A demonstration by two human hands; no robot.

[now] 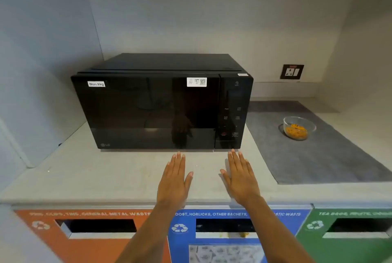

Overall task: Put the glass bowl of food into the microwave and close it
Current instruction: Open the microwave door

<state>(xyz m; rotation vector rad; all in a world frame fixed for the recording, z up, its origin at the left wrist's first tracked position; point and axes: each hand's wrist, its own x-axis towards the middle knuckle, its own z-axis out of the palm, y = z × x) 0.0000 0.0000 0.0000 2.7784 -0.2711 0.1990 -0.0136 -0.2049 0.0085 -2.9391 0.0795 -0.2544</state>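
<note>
While both hands (pixel 174 180) (pixel 240 178) lie flat, empty, glass bowl (pixel 299 128) sits far R, microwave (pixel 161 103) shut.

Left hand (pixel 174 180) and right hand (pixel 240 178) extended forward side by side, palms down, fingers straight (together), both empty.

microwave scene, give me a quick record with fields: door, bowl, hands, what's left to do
microwave: black, on the counter, door shut
bowl: glass, orange food inside, on the grey mat right of the microwave
left hand: open, flat, palm down over the counter, holding nothing
right hand: open, flat, palm down, holding nothing
left to do: open the door, put the bowl in, close it
</note>
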